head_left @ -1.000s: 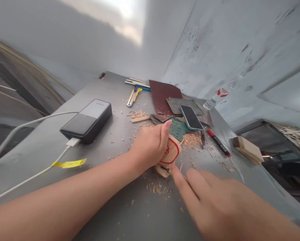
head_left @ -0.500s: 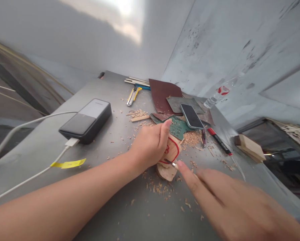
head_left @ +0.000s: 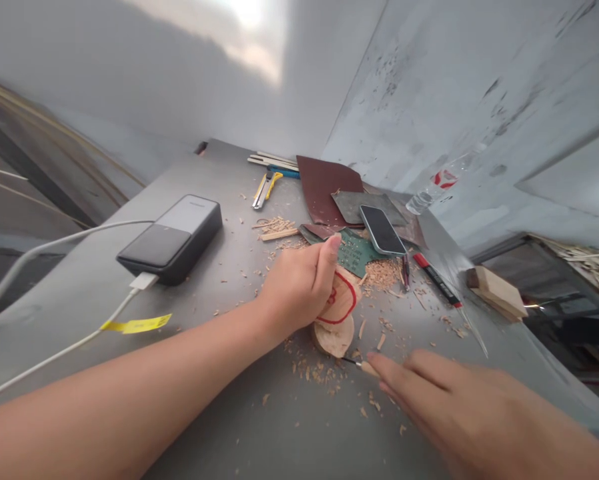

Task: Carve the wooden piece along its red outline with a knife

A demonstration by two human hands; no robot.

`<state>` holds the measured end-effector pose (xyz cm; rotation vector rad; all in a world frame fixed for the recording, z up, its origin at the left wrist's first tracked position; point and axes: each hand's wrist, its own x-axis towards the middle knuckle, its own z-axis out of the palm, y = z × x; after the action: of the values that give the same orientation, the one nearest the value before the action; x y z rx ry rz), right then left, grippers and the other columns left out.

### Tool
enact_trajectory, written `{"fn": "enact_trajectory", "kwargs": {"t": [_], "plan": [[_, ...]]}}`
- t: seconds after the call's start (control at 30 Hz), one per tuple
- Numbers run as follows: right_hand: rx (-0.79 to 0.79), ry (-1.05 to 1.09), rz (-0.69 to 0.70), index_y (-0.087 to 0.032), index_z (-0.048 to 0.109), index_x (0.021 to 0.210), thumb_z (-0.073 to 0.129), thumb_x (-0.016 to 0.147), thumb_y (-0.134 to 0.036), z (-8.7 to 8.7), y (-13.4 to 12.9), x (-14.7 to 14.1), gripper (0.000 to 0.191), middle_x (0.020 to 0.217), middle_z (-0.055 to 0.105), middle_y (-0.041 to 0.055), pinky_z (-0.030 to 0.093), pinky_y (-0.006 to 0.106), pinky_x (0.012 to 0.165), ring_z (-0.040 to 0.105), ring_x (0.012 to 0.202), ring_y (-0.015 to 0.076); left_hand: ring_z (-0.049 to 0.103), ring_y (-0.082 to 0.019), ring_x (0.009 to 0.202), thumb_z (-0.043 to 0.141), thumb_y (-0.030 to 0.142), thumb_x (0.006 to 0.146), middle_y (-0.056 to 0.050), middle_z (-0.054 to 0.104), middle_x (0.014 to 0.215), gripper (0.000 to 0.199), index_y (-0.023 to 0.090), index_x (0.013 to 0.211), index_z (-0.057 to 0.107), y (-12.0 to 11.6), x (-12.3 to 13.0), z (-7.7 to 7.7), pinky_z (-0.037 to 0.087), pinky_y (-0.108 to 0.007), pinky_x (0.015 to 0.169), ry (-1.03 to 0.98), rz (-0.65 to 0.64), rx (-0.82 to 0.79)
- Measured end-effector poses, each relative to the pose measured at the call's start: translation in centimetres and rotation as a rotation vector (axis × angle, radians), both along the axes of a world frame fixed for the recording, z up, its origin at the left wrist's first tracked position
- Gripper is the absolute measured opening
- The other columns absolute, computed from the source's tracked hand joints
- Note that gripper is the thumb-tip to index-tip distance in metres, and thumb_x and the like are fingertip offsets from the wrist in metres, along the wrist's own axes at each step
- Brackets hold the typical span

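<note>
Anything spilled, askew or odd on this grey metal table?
Pale wood shavings litter the table; a black-screened smartphone lies askew, overlapping green sandpaper beside a pile of them, an odd spot since it might get scratched.

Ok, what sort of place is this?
Likely a woodworking space: wood shavings litter the grey table, the left hand holds a marked wooden piece, and the right hand a thin-bladed tool.

Red 8-like mark [head_left: 332,298] on wood [head_left: 346,303], blurred "…AT…" [head_left: 352,255] on green sheet [head_left: 374,258]
</note>
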<state>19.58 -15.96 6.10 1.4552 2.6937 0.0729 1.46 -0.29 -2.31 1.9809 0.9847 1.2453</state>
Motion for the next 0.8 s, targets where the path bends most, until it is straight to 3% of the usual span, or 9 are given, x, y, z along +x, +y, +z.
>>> {"fn": "enact_trajectory", "kwargs": {"t": [0.2, 0.37, 0.53, 0.8], "plan": [[0.075, -0.022, 0.031, -0.017, 0.053, 0.135, 0.046, 0.068, 0.002, -1.7, 1.6, -0.7, 0.070, 0.077, 0.062, -0.0013, 0.030, 0.031, 0.047, 0.053, 0.051, 0.0141, 0.037, -0.012, 0.051, 0.034, 0.046, 0.108, 0.003, 0.041, 0.052, 0.055, 0.021, 0.059, 0.035, 0.1, -0.3, -0.1, 0.027, -0.031, 0.053, -0.057, 0.003, -0.034], [-0.105, -0.008, 0.023, -0.022, 0.063, 0.120, 0.049, 0.083, 0.000, 0.7, 3.0, -1.3, 0.045, 0.078, 0.062, -0.0017, 0.034, 0.030, 0.051, 0.055, 0.055, 0.0135, 0.037, -0.012, 0.051, 0.037, 0.046, 0.107, 0.004, 0.039, 0.052, 0.055, 0.021, 0.059, 0.032, 0.3, -0.4, -0.1, 0.027, -0.031, 0.052, -0.087, -0.015, -0.033], [-0.080, -0.027, 0.020, -0.023, 0.064, 0.123, 0.048, 0.089, -0.004, 3.3, 3.8, -0.3, 0.042, 0.075, 0.055, -0.0027, 0.029, 0.030, 0.050, 0.049, 0.052, 0.0125, 0.038, -0.013, 0.051, 0.035, 0.043, 0.108, 0.003, 0.037, 0.053, 0.052, 0.023, 0.060, 0.030, 0.7, -0.3, -0.1, 0.030, -0.033, 0.054, -0.122, 0.012, 0.020], [0.042, -0.126, 0.059, -0.021, 0.068, 0.120, 0.047, 0.087, 0.001, 3.6, 5.0, -0.6, 0.044, 0.073, 0.053, -0.0019, 0.023, 0.032, 0.052, 0.042, 0.050, 0.0121, 0.047, -0.014, 0.060, 0.036, 0.041, 0.108, 0.002, 0.048, 0.062, 0.046, 0.023, 0.068, 0.047, 1.1, -0.1, -0.3, 0.040, -0.031, 0.062, -0.148, -0.024, 0.109]]}}
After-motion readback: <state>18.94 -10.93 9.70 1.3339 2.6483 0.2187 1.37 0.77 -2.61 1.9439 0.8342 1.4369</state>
